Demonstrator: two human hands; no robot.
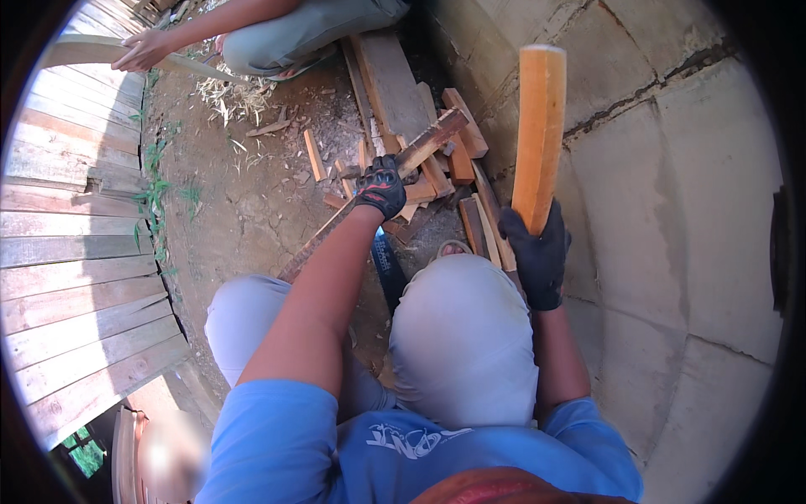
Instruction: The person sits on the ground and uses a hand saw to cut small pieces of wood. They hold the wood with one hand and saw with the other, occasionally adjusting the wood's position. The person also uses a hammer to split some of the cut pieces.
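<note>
Right hand (pixel 537 259) closed on stout wooden piece (pixel 540 126), held upright

I find its gloved fingers wrapped around the piece's lower end, near the block wall (pixel 646 235). My left hand (pixel 383 186), also gloved, is curled over a slanting batten (pixel 435 139), its far end above loose offcuts (pixel 460 161). Below shows a dark blade (pixel 389 273), handle hidden. I judge the step to be steadying the batten; the next move calls for a firm left hold.

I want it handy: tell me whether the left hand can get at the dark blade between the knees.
Probably yes, once freed: the left hand looks close to the dark blade, whose visible part seems uncovered, but the fingers grip a long wooden strip.
</note>
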